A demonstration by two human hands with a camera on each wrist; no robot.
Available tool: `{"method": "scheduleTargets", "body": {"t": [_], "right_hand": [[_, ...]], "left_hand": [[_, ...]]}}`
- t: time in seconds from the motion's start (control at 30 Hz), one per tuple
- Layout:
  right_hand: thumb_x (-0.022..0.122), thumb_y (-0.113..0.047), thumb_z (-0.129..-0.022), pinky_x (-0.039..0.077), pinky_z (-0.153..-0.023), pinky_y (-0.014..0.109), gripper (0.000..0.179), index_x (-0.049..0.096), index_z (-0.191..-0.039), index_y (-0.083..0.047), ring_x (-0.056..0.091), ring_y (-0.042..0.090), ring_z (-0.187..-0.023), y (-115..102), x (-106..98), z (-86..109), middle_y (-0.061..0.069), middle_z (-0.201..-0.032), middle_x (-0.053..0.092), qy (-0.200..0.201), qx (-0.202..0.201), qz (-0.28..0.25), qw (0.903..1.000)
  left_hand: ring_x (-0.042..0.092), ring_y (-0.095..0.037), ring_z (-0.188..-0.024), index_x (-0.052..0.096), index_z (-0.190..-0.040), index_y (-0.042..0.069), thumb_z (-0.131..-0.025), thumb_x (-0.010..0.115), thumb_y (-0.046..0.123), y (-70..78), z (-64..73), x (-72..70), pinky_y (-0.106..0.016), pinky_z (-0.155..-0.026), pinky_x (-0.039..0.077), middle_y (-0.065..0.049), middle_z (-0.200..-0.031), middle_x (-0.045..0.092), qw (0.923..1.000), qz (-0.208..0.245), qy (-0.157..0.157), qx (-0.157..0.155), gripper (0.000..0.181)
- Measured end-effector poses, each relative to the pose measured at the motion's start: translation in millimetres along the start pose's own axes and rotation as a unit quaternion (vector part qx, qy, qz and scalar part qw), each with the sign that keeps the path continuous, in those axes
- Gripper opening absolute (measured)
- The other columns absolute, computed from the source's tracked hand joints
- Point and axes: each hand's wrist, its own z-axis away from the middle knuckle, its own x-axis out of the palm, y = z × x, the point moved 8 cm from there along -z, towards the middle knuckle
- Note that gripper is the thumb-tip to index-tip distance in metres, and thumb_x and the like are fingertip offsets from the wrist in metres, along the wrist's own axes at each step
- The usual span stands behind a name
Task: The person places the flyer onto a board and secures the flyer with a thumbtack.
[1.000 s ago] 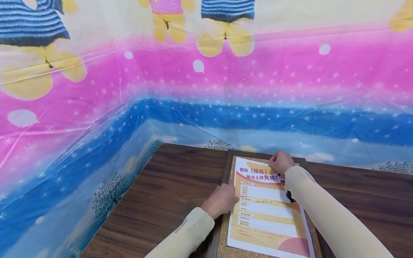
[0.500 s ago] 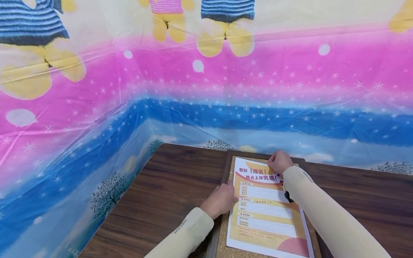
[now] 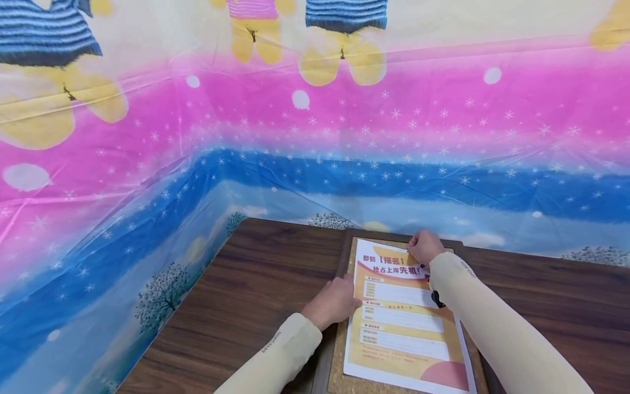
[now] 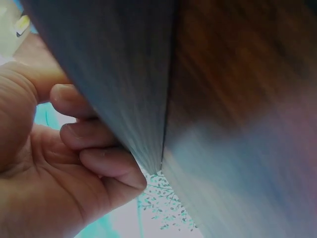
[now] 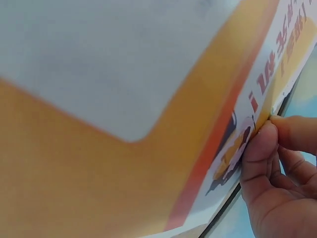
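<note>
A printed paper sheet [image 3: 403, 328], yellow and white with red Chinese text, lies on a cork board [image 3: 338, 355] with a dark frame. My left hand [image 3: 331, 301] grips the board's left side; in the left wrist view its fingers [image 4: 91, 134] curl against the frame's side [image 4: 124, 74]. At the sheet's upper edge, my right hand [image 3: 427, 246] pinches a small pale-green thing like a push pin [image 5: 271, 114] between thumb and forefinger, against the paper. Most of that pin is hidden by the fingertips.
The board lies on a dark wood-grain table [image 3: 246, 273], near its back edge. A printed cloth [image 3: 295, 126] in pink, blue and cream hangs behind the table and along its left side. A black band [image 3: 437, 299] shows at my right wrist.
The head view has shifted slightly, so the board and both arms appear a little farther left. Both hands keep their places on the board and the sheet.
</note>
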Motion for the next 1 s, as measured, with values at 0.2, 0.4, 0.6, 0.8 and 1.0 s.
{"method": "scheduleTargets", "body": {"t": [0.2,0.4,0.6,0.8,1.0], "right_hand": [[0.058,-0.015,-0.094,0.043,-0.063,0.034,0.014,0.062,-0.088,-0.003,0.054,0.025,-0.076,7,-5,10.0,0.011,-0.084,0.058,-0.005,-0.006,0.014,0.9999],[0.055,-0.01,-0.095,0.045,-0.068,0.038,0.015,0.064,-0.101,0.001,0.055,0.026,-0.08,6,-12,24.3,0.014,-0.093,0.06,-0.014,-0.034,0.035,0.9987],[0.057,-0.001,-0.091,0.043,-0.088,0.051,0.031,0.058,-0.121,0.004,0.054,0.034,-0.102,2,-15,37.8,0.021,-0.116,0.056,-0.018,-0.071,0.07,0.9949],[0.058,-0.005,-0.093,0.037,-0.094,0.056,0.043,0.048,-0.134,0.003,0.043,0.042,-0.122,-18,-12,57.0,0.026,-0.133,0.045,0.003,-0.139,0.1,0.9852],[0.057,-0.02,-0.096,0.029,-0.099,0.058,0.056,0.034,-0.144,-0.003,0.033,0.042,-0.13,-34,6,81.2,0.023,-0.141,0.038,0.015,-0.173,0.113,0.9783]], "left_hand": [[0.053,-0.014,-0.065,0.047,-0.124,-0.004,-0.093,0.061,0.029,1.2,-0.8,1.7,-0.032,-0.06,0.044,-0.002,-0.075,0.052,0.9996,0.018,-0.012,0.016,0.048],[0.052,-0.014,-0.061,0.046,-0.123,-0.004,-0.095,0.057,0.029,5.7,0.3,3.1,-0.031,-0.053,0.042,-0.002,-0.075,0.052,0.9984,0.031,-0.03,0.036,0.045],[0.051,-0.015,-0.056,0.047,-0.124,-0.004,-0.097,0.054,0.029,11.2,-1.6,-3.4,-0.03,-0.047,0.041,-0.002,-0.075,0.053,0.9978,0.007,-0.008,0.066,0.044],[0.051,-0.017,-0.082,0.053,-0.116,0.001,-0.094,0.058,0.027,25.0,-2.0,-27.2,-0.031,-0.071,0.046,-0.007,-0.095,0.06,0.9819,-0.087,0.1,0.135,0.034],[0.046,-0.025,-0.108,0.049,-0.132,0.003,-0.096,0.054,0.036,23.2,-2.4,-29.2,-0.041,-0.087,0.04,-0.011,-0.124,0.053,0.9732,-0.153,0.114,0.128,0.049]]}}
